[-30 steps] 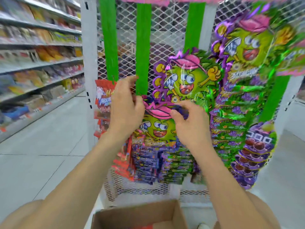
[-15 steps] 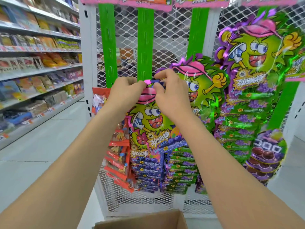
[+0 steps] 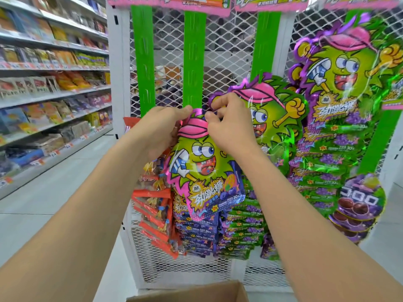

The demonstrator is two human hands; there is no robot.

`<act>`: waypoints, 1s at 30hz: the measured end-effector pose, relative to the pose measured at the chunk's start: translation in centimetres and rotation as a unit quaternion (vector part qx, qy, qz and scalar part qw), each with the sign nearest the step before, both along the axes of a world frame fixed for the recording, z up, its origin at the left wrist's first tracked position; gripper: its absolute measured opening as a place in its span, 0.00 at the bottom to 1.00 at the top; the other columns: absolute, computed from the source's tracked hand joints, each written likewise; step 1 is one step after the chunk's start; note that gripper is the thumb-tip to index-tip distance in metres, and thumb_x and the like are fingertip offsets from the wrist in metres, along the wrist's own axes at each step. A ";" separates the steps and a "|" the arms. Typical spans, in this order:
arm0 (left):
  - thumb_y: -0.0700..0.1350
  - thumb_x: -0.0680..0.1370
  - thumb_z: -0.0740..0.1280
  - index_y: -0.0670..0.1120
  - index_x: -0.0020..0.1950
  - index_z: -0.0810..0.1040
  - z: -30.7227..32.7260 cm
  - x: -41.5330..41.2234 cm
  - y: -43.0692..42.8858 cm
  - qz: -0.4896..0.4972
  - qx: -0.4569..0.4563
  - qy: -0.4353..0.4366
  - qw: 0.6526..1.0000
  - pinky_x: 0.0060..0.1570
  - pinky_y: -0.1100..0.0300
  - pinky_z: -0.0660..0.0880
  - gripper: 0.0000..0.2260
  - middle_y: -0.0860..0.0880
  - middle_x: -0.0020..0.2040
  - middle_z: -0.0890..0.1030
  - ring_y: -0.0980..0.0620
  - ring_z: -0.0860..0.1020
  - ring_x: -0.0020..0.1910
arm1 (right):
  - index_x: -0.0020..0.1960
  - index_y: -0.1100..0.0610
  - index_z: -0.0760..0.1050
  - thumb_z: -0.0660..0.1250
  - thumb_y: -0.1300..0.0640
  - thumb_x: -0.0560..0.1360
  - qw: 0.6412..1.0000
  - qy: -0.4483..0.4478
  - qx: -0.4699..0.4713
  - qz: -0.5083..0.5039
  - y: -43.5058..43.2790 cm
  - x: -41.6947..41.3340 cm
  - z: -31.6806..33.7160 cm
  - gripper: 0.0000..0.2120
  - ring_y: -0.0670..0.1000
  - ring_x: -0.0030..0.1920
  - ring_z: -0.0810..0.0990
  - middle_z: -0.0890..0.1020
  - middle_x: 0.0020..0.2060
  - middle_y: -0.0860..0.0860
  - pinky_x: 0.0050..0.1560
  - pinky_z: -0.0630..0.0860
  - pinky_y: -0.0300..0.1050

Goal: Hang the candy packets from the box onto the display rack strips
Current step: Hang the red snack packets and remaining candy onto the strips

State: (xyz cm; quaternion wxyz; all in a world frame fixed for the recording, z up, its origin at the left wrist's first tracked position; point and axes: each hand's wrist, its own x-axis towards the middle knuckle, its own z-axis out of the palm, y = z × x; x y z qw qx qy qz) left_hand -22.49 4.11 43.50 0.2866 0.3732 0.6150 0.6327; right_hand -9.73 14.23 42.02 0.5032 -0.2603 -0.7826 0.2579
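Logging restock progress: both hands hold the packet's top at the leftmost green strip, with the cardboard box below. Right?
Not quite. The head view shows the left hand and right hand holding the candy packet by its top at the second green strip from the left, not the leftmost strip. The cardboard box is below.

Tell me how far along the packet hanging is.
Done: stacks of hung packets fill the lower rack. In hand: the left hand and right hand pinch the top of one candy packet held up at the green strip; I cannot tell if it is hooked on. Left: the strip above it is bare, and the box shows only its rim, so its contents are hidden.
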 end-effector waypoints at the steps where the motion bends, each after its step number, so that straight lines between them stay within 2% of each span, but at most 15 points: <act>1: 0.51 0.82 0.71 0.40 0.54 0.81 -0.1 -0.1 0.0 0.007 -0.002 0.010 1.000 0.44 0.51 0.79 0.13 0.47 0.39 0.80 0.47 0.78 0.35 | 0.53 0.53 0.72 0.70 0.59 0.78 1.000 -0.001 0.004 -0.001 0.0 0.1 -0.3 0.08 0.45 0.39 0.77 0.81 0.35 0.51 0.39 0.68 0.35; 3: 0.52 0.82 0.71 0.45 0.51 0.76 -0.3 -0.2 -0.1 0.023 -0.010 0.022 0.999 0.38 0.55 0.70 0.11 0.50 0.36 0.70 0.52 0.67 0.30 | 0.53 0.53 0.73 0.70 0.59 0.78 1.000 0.011 0.010 -0.006 0.0 0.3 -0.9 0.08 0.47 0.40 0.79 0.82 0.36 0.52 0.41 0.70 0.43; 5: 0.52 0.82 0.71 0.48 0.49 0.73 -0.3 -0.4 -0.1 0.022 -0.008 0.012 1.000 0.38 0.55 0.65 0.11 0.51 0.35 0.68 0.53 0.64 0.30 | 0.53 0.53 0.74 0.71 0.60 0.77 0.999 0.047 0.024 -0.013 0.0 0.6 -1.4 0.07 0.48 0.39 0.80 0.83 0.36 0.50 0.44 0.72 0.45; 7: 0.52 0.82 0.70 0.48 0.48 0.73 -0.3 -0.1 -0.1 0.018 -0.002 0.009 1.000 0.41 0.53 0.64 0.11 0.50 0.34 0.68 0.52 0.64 0.31 | 0.52 0.53 0.73 0.71 0.60 0.77 0.995 0.081 0.060 -0.022 -0.3 0.8 -1.6 0.08 0.45 0.35 0.78 0.82 0.33 0.48 0.46 0.72 0.45; 9: 0.53 0.82 0.70 0.46 0.47 0.78 -0.1 0.2 -0.1 0.009 -0.003 0.018 1.000 0.45 0.49 0.70 0.12 0.44 0.36 0.74 0.49 0.70 0.32 | 0.51 0.52 0.71 0.71 0.61 0.77 0.990 0.101 0.096 -0.021 -0.8 0.8 -1.3 0.10 0.44 0.34 0.78 0.81 0.32 0.46 0.44 0.71 0.45; 11: 0.54 0.81 0.71 0.43 0.52 0.86 -0.1 0.3 -0.1 -0.016 -0.001 0.033 0.999 0.54 0.43 0.80 0.14 0.37 0.46 0.85 0.43 0.82 0.40 | 0.51 0.53 0.71 0.71 0.61 0.77 0.985 0.110 0.130 -0.022 -1.2 0.4 -1.0 0.09 0.44 0.36 0.80 0.80 0.36 0.43 0.46 0.74 0.48; 13: 0.52 0.82 0.71 0.42 0.57 0.87 -0.2 0.3 -0.3 -0.029 0.005 0.054 0.998 0.61 0.43 0.81 0.14 0.38 0.51 0.88 0.41 0.87 0.49 | 0.51 0.55 0.71 0.71 0.61 0.77 0.982 0.104 0.157 -0.031 -1.4 -0.1 -0.7 0.08 0.48 0.40 0.81 0.79 0.40 0.43 0.50 0.77 0.56; 16: 0.51 0.82 0.72 0.41 0.56 0.87 -0.4 0.1 -0.4 -0.010 0.015 0.084 0.996 0.63 0.45 0.80 0.13 0.40 0.51 0.89 0.43 0.87 0.51 | 0.51 0.55 0.70 0.70 0.62 0.78 0.979 0.081 0.179 -0.049 -1.7 -0.7 -0.9 0.09 0.54 0.41 0.81 0.79 0.40 0.46 0.52 0.75 0.63; 20: 0.52 0.76 0.77 0.42 0.50 0.89 -0.6 -0.3 -0.4 0.007 0.025 0.087 0.996 0.67 0.41 0.79 0.13 0.41 0.50 0.89 0.41 0.86 0.56 | 0.51 0.55 0.69 0.70 0.63 0.78 0.978 0.076 0.187 -0.060 -2.0 -0.5 -1.5 0.10 0.56 0.42 0.80 0.79 0.40 0.47 0.52 0.75 0.63; 22: 0.49 0.77 0.77 0.41 0.50 0.89 -0.6 -0.1 -0.5 0.008 0.025 0.081 0.996 0.66 0.40 0.79 0.11 0.41 0.50 0.89 0.40 0.87 0.56 | 0.52 0.56 0.70 0.70 0.62 0.78 0.978 0.068 0.189 -0.060 -2.1 -0.3 -1.7 0.09 0.56 0.42 0.80 0.79 0.41 0.47 0.53 0.74 0.62; 24: 0.46 0.78 0.76 0.41 0.48 0.89 -0.6 0.0 -0.6 0.014 0.021 0.084 0.996 0.67 0.41 0.78 0.08 0.41 0.48 0.89 0.41 0.87 0.55 | 0.54 0.57 0.71 0.70 0.62 0.79 0.978 0.064 0.189 -0.061 -2.3 -0.1 -1.9 0.08 0.56 0.43 0.81 0.80 0.42 0.47 0.54 0.73 0.60; 26: 0.49 0.75 0.77 0.43 0.47 0.89 -0.7 0.0 -0.6 0.011 0.019 0.103 0.994 0.68 0.42 0.77 0.09 0.43 0.48 0.89 0.43 0.86 0.55 | 0.57 0.57 0.73 0.70 0.61 0.79 0.979 0.059 0.182 -0.067 -2.5 0.0 -2.3 0.08 0.55 0.45 0.82 0.82 0.43 0.48 0.54 0.71 0.56; 28: 0.52 0.74 0.77 0.43 0.45 0.88 -0.8 0.1 -0.6 0.018 0.012 0.134 0.991 0.68 0.46 0.75 0.12 0.47 0.46 0.89 0.46 0.85 0.54 | 0.57 0.57 0.75 0.69 0.60 0.80 0.979 0.046 0.180 -0.079 -2.4 0.0 -2.6 0.07 0.56 0.47 0.83 0.84 0.45 0.48 0.54 0.70 0.55; 30: 0.57 0.73 0.78 0.36 0.45 0.79 -1.3 0.1 -0.5 0.016 0.015 0.141 0.990 0.57 0.49 0.74 0.23 0.45 0.39 0.81 0.49 0.80 0.44 | 0.56 0.56 0.76 0.69 0.59 0.80 0.983 0.026 0.162 -0.084 -2.2 0.1 -3.0 0.06 0.56 0.49 0.83 0.85 0.45 0.48 0.55 0.69 0.53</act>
